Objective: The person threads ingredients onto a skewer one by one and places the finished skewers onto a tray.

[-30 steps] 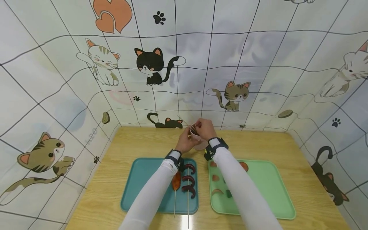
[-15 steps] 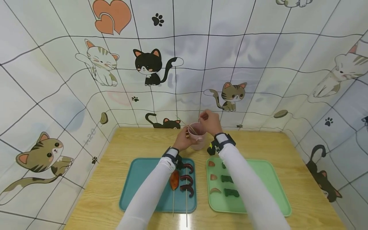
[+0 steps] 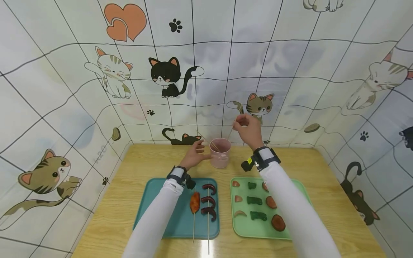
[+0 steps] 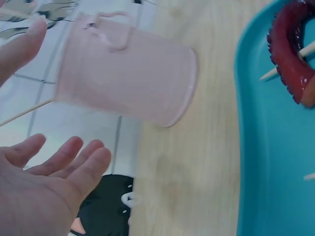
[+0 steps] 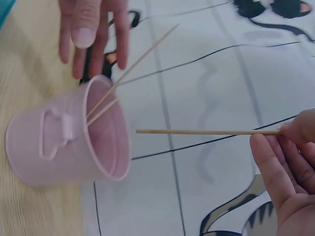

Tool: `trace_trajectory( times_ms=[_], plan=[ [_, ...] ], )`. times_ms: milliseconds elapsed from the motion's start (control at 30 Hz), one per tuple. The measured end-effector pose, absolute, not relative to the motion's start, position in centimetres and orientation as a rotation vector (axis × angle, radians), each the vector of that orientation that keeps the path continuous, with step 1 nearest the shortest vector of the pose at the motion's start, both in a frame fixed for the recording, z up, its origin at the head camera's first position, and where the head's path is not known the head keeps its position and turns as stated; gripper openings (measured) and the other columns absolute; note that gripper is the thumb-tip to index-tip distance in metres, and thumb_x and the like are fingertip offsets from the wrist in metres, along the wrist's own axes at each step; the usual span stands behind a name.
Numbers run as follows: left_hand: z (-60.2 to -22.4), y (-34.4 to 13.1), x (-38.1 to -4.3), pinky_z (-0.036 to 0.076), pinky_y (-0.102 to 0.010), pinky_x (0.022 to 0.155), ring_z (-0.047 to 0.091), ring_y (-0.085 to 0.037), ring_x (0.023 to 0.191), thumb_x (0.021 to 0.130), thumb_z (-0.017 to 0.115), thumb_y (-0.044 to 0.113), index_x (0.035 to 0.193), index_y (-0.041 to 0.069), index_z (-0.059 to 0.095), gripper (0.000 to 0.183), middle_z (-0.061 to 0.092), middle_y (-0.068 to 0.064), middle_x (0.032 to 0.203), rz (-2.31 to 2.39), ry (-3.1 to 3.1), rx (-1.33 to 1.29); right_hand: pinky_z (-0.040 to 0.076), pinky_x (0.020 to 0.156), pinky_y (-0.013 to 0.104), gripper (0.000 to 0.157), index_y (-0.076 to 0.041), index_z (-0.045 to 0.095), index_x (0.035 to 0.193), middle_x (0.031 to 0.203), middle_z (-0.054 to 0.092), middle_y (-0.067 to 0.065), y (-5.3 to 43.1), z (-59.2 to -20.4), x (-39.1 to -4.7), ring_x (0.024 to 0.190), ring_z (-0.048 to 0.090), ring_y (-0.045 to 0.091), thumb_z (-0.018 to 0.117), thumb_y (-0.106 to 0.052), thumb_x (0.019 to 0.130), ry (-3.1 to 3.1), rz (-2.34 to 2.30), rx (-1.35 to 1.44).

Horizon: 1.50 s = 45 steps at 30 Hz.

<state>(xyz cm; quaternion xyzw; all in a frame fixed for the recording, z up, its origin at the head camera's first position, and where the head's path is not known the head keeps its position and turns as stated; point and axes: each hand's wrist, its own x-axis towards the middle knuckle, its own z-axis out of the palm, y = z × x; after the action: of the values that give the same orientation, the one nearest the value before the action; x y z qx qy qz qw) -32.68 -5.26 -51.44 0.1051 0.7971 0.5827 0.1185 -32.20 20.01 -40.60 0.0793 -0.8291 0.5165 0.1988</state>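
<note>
A pink bucket (image 3: 220, 157) with a small handle stands at the back of the table, two thin wooden skewers (image 5: 133, 66) leaning inside it. Between thumb and fingertips my right hand (image 3: 250, 130) pinches another wooden skewer (image 5: 206, 132), its lower end just above the bucket's rim in the right wrist view. My left hand (image 3: 193, 156) is beside the bucket on its left, fingers spread and gripping nothing. In the left wrist view, a gap shows between those fingers and the bucket wall.
On the blue tray (image 3: 174, 229) lie a skewer of red tentacle pieces (image 3: 209, 200) and a skewered orange-brown piece (image 3: 195, 202). The green tray (image 3: 251, 232) bears several green pieces (image 3: 255, 200), round brown pieces (image 3: 278, 223) and small pinkish pieces (image 3: 238, 198). A cat-print sheet (image 3: 213, 71) rises behind the table.
My right hand has come up out of the bucket with a skewer, moving up and to the right. My left hand has let go of the bucket and drawn away leftward.
</note>
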Motion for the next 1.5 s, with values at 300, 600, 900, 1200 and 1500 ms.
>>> trace_trajectory(
  times_ms=[300, 600, 900, 1200, 1500],
  plan=[
    [-50.7, -7.6, -28.5, 0.046, -0.052, 0.111, 0.053, -0.032, 0.14, 0.094, 0.072, 0.047, 0.156, 0.027, 0.04, 0.072, 0.052, -0.011, 0.152, 1.752, 2.305, 0.35, 0.061, 0.081, 0.026, 0.028, 0.001, 0.063, 0.114, 0.106, 0.071, 0.014, 21.5, -40.5, -27.2, 0.085, 0.071, 0.003, 0.073, -0.019, 0.097, -2.192, 1.719, 0.157],
    [-49.6, -7.1, -22.8, 0.048, -0.048, 0.11, 0.058, -0.034, 0.135, 0.107, 0.056, 0.036, 0.15, 0.012, 0.048, 0.05, 0.058, -0.018, 0.146, 1.936, 2.071, 0.525, 0.06, 0.086, 0.032, 0.031, 0.003, 0.06, 0.112, 0.099, 0.071, 0.002, 21.2, -43.2, -22.0, 0.087, 0.075, 0.011, 0.075, -0.018, 0.095, -2.065, 2.065, 0.074],
    [-48.2, -6.3, -18.9, 0.05, -0.049, 0.107, 0.066, -0.029, 0.123, 0.107, 0.053, 0.041, 0.144, 0.018, 0.055, 0.043, 0.064, -0.016, 0.136, 1.841, 2.028, 0.556, 0.06, 0.088, 0.035, 0.03, 0.003, 0.06, 0.113, 0.102, 0.07, 0.008, 18.7, -45.0, -17.9, 0.091, 0.076, 0.016, 0.075, -0.016, 0.095, -2.076, 2.256, 0.049],
    [-48.3, -4.9, -16.4, 0.06, -0.047, 0.089, 0.075, -0.027, 0.097, 0.106, 0.052, 0.048, 0.131, 0.015, 0.064, 0.043, 0.073, -0.013, 0.113, 1.772, 2.013, 0.532, 0.061, 0.087, 0.035, 0.035, 0.003, 0.06, 0.116, 0.104, 0.073, 0.008, 16.9, -46.4, -15.8, 0.094, 0.077, 0.019, 0.075, -0.022, 0.096, -2.146, 2.302, 0.041],
    [-48.9, -4.3, -15.1, 0.04, -0.023, 0.05, 0.048, -0.009, 0.053, 0.11, 0.045, 0.041, 0.115, 0.006, 0.067, 0.042, 0.065, -0.011, 0.081, 1.772, 1.991, 0.524, 0.061, 0.087, 0.037, 0.035, 0.004, 0.06, 0.113, 0.105, 0.071, 0.014, 15.2, -48.2, -14.5, 0.091, 0.077, 0.019, 0.076, -0.022, 0.094, -2.114, 2.375, 0.113]
  ],
)
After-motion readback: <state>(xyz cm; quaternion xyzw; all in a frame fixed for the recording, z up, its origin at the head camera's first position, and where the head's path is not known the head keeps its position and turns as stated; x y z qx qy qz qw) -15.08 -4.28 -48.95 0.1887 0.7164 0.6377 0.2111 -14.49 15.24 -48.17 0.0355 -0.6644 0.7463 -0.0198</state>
